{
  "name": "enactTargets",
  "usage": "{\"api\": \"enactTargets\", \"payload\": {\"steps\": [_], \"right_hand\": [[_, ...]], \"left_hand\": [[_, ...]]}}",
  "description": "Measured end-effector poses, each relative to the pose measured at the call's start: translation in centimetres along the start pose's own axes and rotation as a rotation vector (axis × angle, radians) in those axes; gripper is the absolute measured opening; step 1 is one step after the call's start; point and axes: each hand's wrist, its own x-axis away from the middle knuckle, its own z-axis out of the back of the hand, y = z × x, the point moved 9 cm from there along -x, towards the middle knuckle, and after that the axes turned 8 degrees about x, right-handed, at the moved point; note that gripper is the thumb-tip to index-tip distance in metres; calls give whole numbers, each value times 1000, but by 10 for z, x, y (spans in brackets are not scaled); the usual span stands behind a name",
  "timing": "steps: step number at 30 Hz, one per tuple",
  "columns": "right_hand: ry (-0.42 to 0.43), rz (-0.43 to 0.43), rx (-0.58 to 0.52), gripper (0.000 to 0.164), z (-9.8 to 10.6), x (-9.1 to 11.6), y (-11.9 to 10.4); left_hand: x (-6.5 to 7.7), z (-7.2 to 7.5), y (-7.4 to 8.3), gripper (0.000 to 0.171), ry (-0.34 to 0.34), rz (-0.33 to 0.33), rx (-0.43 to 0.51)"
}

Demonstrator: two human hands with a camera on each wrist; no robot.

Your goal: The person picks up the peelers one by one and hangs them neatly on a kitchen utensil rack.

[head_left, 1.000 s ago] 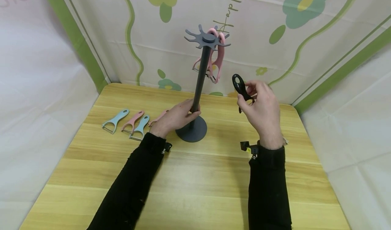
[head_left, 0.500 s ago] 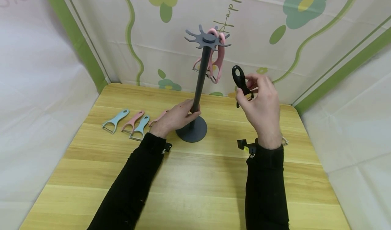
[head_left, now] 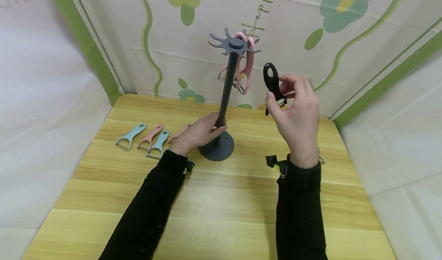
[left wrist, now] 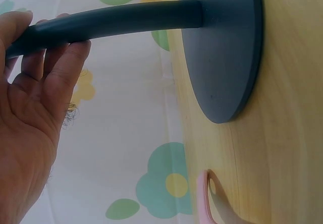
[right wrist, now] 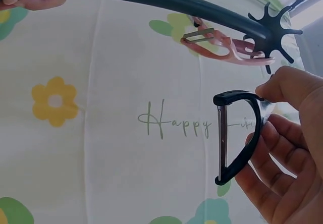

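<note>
A dark grey stand (head_left: 226,87) rises from a round base, topped by a ring of curved hooks. My left hand (head_left: 200,131) grips its post low down, thumb and fingers wrapped round it in the left wrist view. Two pink peelers (head_left: 246,66) hang from hooks on the stand's right side. To the right of them, my right hand (head_left: 297,114) pinches a black peeler (head_left: 271,77) by its forked head, thumb on one side and fingers on the other. Its holed handle points up, below hook height and apart from the stand. The right wrist view shows its blade (right wrist: 222,141).
Left of the stand lie a blue peeler (head_left: 132,136), a pink peeler (head_left: 150,136) and another blue peeler (head_left: 159,144) on the wooden table (head_left: 214,206). One more pink peeler (head_left: 179,133) is partly hidden behind my left hand. A printed curtain (head_left: 193,68) stands behind.
My right hand has risen with the black peeler, whose handle now stands more upright. The left hand and the stand have stayed still.
</note>
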Motion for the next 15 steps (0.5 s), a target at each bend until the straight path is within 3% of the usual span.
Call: {"api": "enactTargets", "payload": {"steps": [15], "right_hand": [[63, 87, 3, 44, 14, -9, -29]], "left_hand": [[0, 0, 1, 9, 1, 5, -3]]}}
